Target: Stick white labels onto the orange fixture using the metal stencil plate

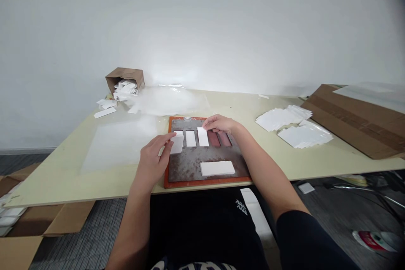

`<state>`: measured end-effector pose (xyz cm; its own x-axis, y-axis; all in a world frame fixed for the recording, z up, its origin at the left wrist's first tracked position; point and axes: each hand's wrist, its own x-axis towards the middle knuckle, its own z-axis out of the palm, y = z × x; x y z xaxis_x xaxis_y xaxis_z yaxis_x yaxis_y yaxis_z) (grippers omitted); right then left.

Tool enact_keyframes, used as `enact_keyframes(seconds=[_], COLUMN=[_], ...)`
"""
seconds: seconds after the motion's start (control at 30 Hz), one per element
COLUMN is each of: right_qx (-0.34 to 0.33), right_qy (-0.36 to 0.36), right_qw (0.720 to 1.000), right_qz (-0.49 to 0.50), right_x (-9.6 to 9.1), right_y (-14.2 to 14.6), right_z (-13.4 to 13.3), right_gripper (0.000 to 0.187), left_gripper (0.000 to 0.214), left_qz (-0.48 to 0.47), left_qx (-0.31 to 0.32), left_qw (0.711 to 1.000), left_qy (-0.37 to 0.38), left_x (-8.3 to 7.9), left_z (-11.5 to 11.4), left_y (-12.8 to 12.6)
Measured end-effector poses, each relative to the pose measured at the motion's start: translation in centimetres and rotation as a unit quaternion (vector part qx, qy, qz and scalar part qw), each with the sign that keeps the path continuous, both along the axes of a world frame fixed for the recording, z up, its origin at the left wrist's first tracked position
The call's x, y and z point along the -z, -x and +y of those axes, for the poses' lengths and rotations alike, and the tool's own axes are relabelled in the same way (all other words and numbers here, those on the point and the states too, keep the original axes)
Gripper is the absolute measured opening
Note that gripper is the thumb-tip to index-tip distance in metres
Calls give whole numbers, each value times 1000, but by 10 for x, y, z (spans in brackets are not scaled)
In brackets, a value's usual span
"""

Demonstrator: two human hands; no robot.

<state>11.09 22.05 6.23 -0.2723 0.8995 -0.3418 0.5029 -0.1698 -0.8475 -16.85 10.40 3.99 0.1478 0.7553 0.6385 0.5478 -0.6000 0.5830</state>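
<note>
A dark metal plate (186, 164) with a row of rectangular slots lies on an orange board (166, 179). White card fills the two leftmost slots, and the two at the right show reddish bottoms. My right hand (219, 123) pinches the top of a white card (203, 137) at the middle slot; I cannot tell whether the card is fully in it. Over the plate's left side, my left hand (155, 155) holds a few white cards (177, 144) between thumb and fingers, partly covering the first slot. A stack of white cards (217, 168) rests on the plate's near part.
At the back left, a cardboard box (124, 74) lies on its side, spilling white cards. Translucent plastic sheets (117, 143) cover the table's left. White packets (303, 134) lie in fanned piles at the right, beside a large carton (354, 122). An open carton (68, 219) stands below left.
</note>
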Motion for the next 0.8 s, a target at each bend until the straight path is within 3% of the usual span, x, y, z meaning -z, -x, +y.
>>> enact_keyframes(seconds=[0.8], right_qx=[9], right_qy=[-2], right_qw=[1000], right_qz=[-24], right_x=[1], right_y=[2], right_z=[0], right_gripper=[30], left_gripper=[28], left_qz=[5], left_qx=[-13], left_qw=[1000], left_qy=[3], left_x=[1], left_z=[1], left_y=[0])
